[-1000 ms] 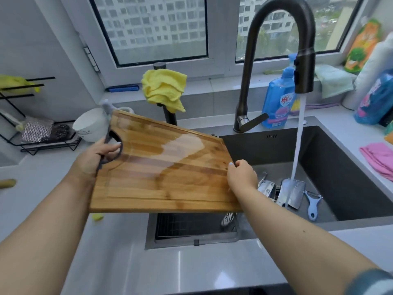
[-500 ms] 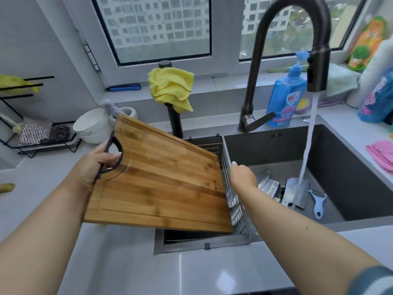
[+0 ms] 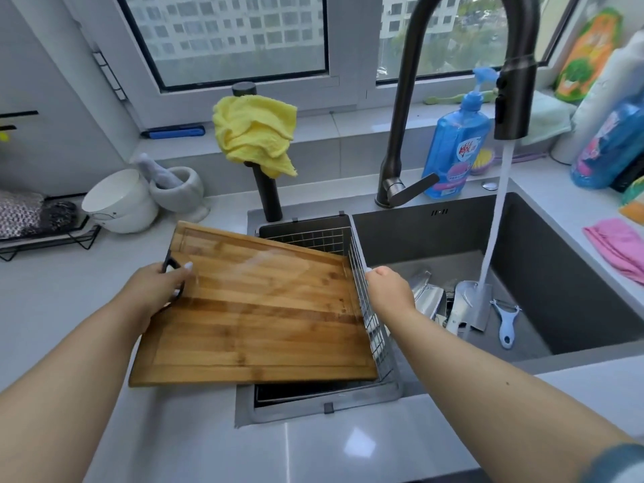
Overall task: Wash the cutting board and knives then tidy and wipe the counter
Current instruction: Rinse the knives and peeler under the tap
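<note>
The wooden cutting board (image 3: 258,308) is wet and lies tilted, its right end lowered into the wire drain basket (image 3: 369,308) and its left end over the counter. My left hand (image 3: 156,291) grips it at the dark handle cut-out. At the basket's right wire rim is my right hand (image 3: 388,291), fingers loosely curled and apart from the board. A cleaver (image 3: 470,305) lies in the sink (image 3: 557,273) under the running water from the faucet (image 3: 512,99). Another steel blade (image 3: 427,294) lies beside it.
A blue-handled peeler (image 3: 505,322) lies in the sink. A yellow cloth (image 3: 254,134) hangs on a black post behind the basket. Dish soap (image 3: 456,148) stands by the faucet and a pink cloth (image 3: 620,245) lies at right. A white bowl (image 3: 118,200), a mortar (image 3: 177,186) and a rack (image 3: 41,231) are at left.
The board has come down from in front of me into the drain basket. My right hand has let go of its right edge and now sits by the basket rim.
</note>
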A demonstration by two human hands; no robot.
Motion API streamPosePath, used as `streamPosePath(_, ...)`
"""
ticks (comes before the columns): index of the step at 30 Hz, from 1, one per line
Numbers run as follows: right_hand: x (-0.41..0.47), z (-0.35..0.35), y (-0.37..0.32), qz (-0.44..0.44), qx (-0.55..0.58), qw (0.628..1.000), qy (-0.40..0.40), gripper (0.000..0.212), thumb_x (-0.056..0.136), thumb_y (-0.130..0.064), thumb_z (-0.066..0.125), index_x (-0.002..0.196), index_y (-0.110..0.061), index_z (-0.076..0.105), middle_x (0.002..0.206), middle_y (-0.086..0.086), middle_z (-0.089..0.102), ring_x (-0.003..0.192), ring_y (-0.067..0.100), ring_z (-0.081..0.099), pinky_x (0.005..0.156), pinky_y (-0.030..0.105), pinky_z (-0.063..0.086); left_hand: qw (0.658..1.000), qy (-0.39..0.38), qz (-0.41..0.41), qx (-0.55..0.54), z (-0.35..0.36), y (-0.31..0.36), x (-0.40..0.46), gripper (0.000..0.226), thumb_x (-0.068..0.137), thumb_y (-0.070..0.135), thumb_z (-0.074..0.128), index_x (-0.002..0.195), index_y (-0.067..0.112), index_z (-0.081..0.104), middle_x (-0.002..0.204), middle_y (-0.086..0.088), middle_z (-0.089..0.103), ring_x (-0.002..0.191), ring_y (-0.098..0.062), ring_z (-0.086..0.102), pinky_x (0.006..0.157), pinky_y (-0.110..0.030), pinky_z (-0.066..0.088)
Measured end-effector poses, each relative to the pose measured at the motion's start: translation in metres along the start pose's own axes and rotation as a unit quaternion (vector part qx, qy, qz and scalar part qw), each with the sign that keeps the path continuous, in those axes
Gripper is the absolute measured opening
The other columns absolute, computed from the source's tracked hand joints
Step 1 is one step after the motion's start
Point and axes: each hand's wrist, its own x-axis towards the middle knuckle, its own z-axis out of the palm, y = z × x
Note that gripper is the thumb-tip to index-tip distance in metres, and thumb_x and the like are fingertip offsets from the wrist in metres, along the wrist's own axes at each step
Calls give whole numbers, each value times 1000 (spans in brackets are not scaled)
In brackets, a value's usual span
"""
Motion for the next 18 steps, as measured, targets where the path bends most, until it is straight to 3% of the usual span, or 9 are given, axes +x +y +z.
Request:
streamPosePath(5, -4, -3, 4, -18, 8, 1000, 1, 26, 96, -23, 34, 78, -12, 50, 73, -2, 50, 64, 14, 41, 53, 28, 30, 981, 93, -21, 167, 17, 6, 6, 37, 85, 40, 62, 97, 5, 59, 103, -22, 61, 86, -34, 54, 72, -37, 41)
streamPosePath(7, -3, -8, 8, -17, 33, 999, -8, 25, 95, -20, 36, 72, -13, 44, 69, 0, 47, 62, 15, 38, 53, 28, 28, 957, 133, -35, 255, 28, 16, 8, 42, 83, 42, 57, 102, 4, 58, 112, -26, 57, 100, -40, 51, 79, -41, 41)
streamPosePath(9, 3, -13, 18, -2, 59, 998, -8, 27, 94, -20, 39, 78, -4, 53, 75, 12, 54, 67, 18, 42, 56, 30, 30, 933, 186, 9, 307, 46, 35, 2, 50, 81, 45, 54, 114, 8, 57, 123, -25, 51, 117, -43, 41, 93, -46, 38)
streamPosePath(11, 11, -21, 33, 32, 83, 996, -8, 31, 89, -22, 42, 87, 3, 61, 92, 20, 66, 72, 21, 50, 61, 31, 39, 942, 201, 106, 245, 78, 61, -13, 48, 83, 33, 55, 126, 12, 55, 131, -20, 49, 124, -37, 41, 100, -45, 36)
streamPosePath(14, 25, -44, 64, 114, 89, 987, -65, 20, 86, -18, 49, 72, -10, 61, 86, 14, 70, 75, 25, 65, 69, 36, 54, 963, 109, 212, 125, 140, 96, -47, 29, 87, 18, 56, 115, 15, 63, 119, -7, 59, 98, -19, 57, 80, -30, 45)
streamPosePath(18, 44, -92, 117, 199, 62, 972, -112, 23, 91, -11, 47, 70, -10, 58, 67, 8, 63, 56, 19, 58, 55, 29, 49, 958, -60, 248, 131, 232, 117, -78, 14, 89, 15, 53, 93, 24, 62, 87, 5, 63, 73, -9, 59, 57, -23, 43)
